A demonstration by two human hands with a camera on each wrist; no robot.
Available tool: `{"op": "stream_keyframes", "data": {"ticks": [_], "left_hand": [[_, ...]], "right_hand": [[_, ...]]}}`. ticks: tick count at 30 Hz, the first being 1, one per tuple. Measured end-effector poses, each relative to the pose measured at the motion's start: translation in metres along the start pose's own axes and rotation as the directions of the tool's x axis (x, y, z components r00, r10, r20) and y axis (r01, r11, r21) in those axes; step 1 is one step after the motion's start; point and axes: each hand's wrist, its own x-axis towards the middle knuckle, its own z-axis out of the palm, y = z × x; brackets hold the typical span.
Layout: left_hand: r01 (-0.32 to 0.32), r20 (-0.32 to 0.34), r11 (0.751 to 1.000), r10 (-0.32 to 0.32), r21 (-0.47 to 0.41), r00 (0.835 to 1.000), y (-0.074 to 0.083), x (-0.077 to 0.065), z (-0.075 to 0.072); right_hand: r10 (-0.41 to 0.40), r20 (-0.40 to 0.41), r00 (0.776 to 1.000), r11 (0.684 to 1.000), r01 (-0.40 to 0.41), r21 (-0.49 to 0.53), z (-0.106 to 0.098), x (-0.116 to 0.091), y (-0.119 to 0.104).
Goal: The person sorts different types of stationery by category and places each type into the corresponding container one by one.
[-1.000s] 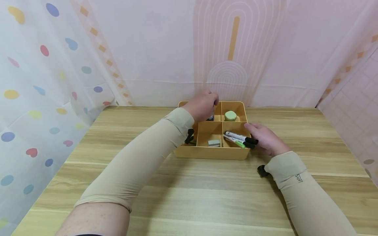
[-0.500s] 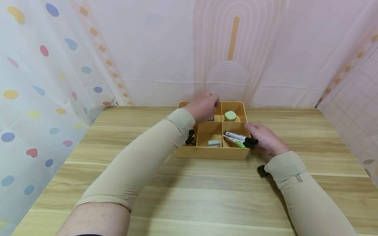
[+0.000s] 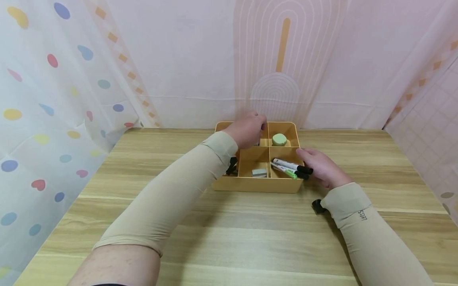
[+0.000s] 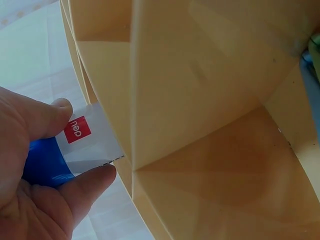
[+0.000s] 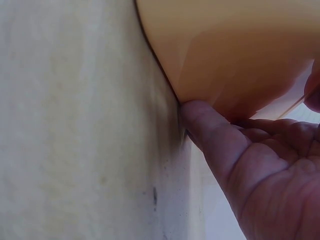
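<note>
A yellow compartment box [image 3: 255, 185] stands at the back of the table. My left hand [image 3: 246, 129] reaches over its back left part. In the left wrist view, thumb and fingers pinch a small white-and-blue item [image 4: 102, 131] with a red "deli" label, beside a divider; its exact kind does not show. My right hand [image 3: 325, 169] holds the box's right side, thumb at the rim and fingers [image 5: 205, 120] against the outer wall, low by the tabletop. Next to that hand, markers [image 3: 288, 165] and a green-and-white pen [image 3: 290, 174] lean out of the front right compartment.
The back right compartment holds a round pale green object [image 3: 279, 140]. A grey block [image 3: 259, 172] lies in the front middle one. Black items [image 3: 231, 167] show at the front left, partly behind the left sleeve. A patterned curtain [image 3: 193, 59] hangs behind the wooden table [image 3: 229, 238].
My left hand has shifted very slightly to the right, still holding the item, and hides more of it in the head view. The right hand and the box stay put.
</note>
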Motion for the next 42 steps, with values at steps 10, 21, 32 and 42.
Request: {"op": "stream_keyframes", "data": {"ticks": [10, 21, 32, 42], "left_hand": [[0.009, -0.005, 1.000, -0.009, -0.014, 1.000, 0.0011, 0.0015, -0.0004], [0.010, -0.006, 1.000, -0.011, -0.020, 1.000, 0.0009, 0.0023, 0.0019], [0.016, -0.005, 1.000, -0.016, -0.020, 1.000, 0.0020, 0.0015, 0.0017], [0.013, 0.037, 1.000, -0.014, 0.018, 0.999, 0.0008, 0.0003, -0.0021]], "right_hand": [[0.000, 0.002, 1.000, 1.000, 0.000, -0.021, -0.0008, -0.0010, -0.0018], [0.002, 0.002, 1.000, 1.000, -0.002, -0.019, -0.0013, -0.0017, -0.0005], [0.002, 0.005, 1.000, 1.000, -0.002, -0.021, -0.0016, -0.0014, 0.0004], [0.002, 0.008, 1.000, 1.000, -0.002, -0.016, 0.0002, 0.0001, 0.0012]]}}
